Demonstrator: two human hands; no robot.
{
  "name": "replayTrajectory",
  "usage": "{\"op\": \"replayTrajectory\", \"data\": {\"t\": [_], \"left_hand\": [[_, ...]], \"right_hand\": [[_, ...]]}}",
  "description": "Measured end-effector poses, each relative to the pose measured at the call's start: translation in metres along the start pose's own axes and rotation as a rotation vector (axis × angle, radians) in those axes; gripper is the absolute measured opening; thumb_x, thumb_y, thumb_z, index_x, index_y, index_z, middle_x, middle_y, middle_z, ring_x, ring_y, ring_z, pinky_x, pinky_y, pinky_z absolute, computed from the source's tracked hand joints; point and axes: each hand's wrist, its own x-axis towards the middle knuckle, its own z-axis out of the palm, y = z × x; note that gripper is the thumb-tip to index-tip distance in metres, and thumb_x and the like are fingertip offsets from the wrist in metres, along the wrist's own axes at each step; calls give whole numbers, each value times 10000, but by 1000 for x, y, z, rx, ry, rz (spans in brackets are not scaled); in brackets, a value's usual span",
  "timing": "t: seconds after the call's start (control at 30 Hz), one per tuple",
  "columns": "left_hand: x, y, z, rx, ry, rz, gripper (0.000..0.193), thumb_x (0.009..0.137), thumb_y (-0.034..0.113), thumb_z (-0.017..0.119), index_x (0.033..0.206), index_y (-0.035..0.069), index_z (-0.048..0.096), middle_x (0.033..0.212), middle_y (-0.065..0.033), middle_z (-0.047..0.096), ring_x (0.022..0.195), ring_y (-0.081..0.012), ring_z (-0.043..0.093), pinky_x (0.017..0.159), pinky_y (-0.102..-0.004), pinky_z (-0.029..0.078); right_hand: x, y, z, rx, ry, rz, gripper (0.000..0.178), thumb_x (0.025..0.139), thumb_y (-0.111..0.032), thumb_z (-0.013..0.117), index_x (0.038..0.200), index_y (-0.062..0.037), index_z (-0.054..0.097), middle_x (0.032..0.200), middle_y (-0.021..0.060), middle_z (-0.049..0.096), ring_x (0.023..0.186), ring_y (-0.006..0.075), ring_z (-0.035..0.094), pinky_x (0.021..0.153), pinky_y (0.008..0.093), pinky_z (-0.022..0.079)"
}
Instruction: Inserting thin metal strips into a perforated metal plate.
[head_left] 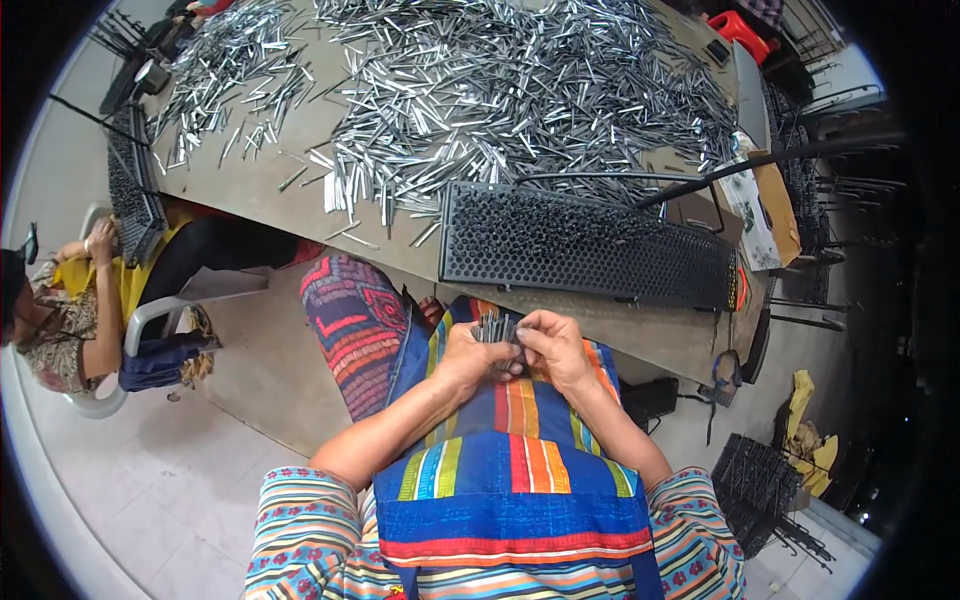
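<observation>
Over my lap, my left hand is wrapped round a bundle of thin dark metal sticks, their ends pointing up out of the grip. My right hand is beside it, thumb and fingers pinched together at the bundle's right side; whether a single stick is between them is too small to tell. Ahead of both hands, a long black rack full of round holes lies along the table's near edge. Beyond it spreads a large heap of loose silvery metal sticks.
The table also bears a smaller heap of sticks at left. A black rod crosses above the rack. An open cardboard box stands at right, a red container at far right. Another person sits at left by a second rack.
</observation>
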Motion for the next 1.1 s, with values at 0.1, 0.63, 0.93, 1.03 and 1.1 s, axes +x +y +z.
{"op": "replayTrajectory", "data": {"t": [0.1,0.63,0.93,1.03,1.1], "left_hand": [[4,-1,-6,-20,103,61,137,782,-26,641,917,0,633,779,-108,680,608,-172,661,510,-287,556],[13,18,-20,-187,215,118,140,761,-52,640,881,-5,583,720,-104,638,576,-207,649,476,-304,541],[19,16,-24,-221,205,115,111,771,-34,618,876,-33,584,730,-131,635,588,-234,655,480,-325,556],[18,18,-22,-236,198,111,125,766,-36,622,887,-20,595,732,-123,645,582,-222,652,486,-319,551],[19,18,-23,-249,207,101,139,759,-38,628,891,-3,605,727,-112,652,575,-210,649,488,-310,542]], "right_hand": [[6,-3,6,-113,38,-109,33,861,-26,626,886,-8,638,682,14,613,511,51,512,486,191,412],[82,-35,44,-744,243,-876,113,786,77,640,880,21,670,839,67,633,619,95,546,537,227,430],[77,-38,53,-678,225,-809,106,798,74,643,888,26,674,853,69,644,589,82,561,511,214,455],[79,-41,51,-682,218,-800,110,787,82,647,880,31,676,842,70,652,598,89,577,527,218,464],[80,-42,50,-695,206,-804,111,788,84,645,881,33,675,843,71,652,600,89,578,531,218,468]]}}
